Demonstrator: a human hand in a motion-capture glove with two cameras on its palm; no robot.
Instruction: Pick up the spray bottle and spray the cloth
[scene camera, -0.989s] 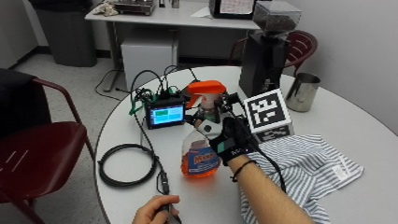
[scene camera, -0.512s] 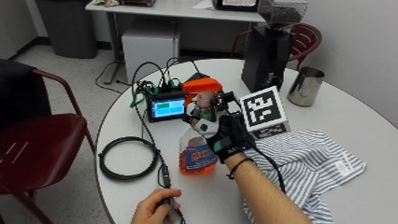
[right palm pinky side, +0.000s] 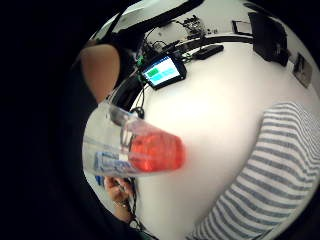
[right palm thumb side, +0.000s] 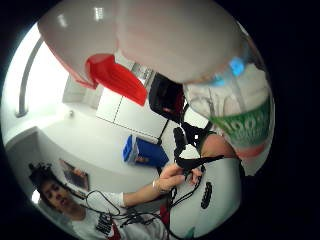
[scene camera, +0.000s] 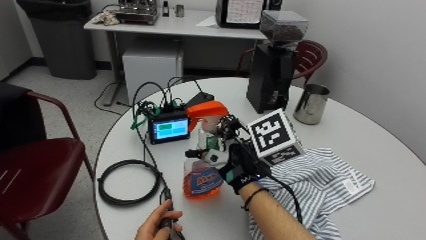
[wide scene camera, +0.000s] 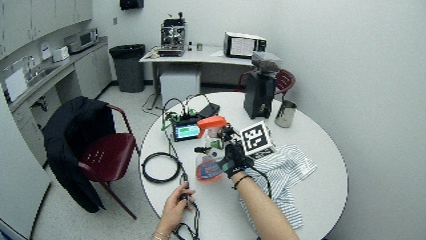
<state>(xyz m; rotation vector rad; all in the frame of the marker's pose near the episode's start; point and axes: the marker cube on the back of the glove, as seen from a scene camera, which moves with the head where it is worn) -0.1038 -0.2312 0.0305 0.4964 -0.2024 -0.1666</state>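
A clear spray bottle (scene camera: 202, 181) with orange liquid and an orange head stands upright on the round white table (scene camera: 373, 135), left of the striped cloth (scene camera: 323, 180). My gloved right hand (scene camera: 238, 164) grips the bottle's neck from the cloth side, fingers curled round it below the head. Whether the bottle's base touches the table I cannot tell. In the little finger side palm view the bottle's body (right palm pinky side: 135, 150) is close to the palm, with the cloth (right palm pinky side: 265, 175) beside it on the table. The thumb side palm view shows the red trigger (right palm thumb side: 115, 75) and the labelled body (right palm thumb side: 240, 110).
A small lit screen (scene camera: 170, 128) with wires sits just behind the bottle. A black cable coil (scene camera: 130, 182) lies to its left. A black grinder (scene camera: 273, 75) and a metal cup (scene camera: 311, 103) stand at the back. A bare left hand (scene camera: 160, 225) holds a cable near the front edge.
The outside camera has shifted. My hand keeps its hold on the bottle's neck, and I see no clear move of the bottle or cloth.
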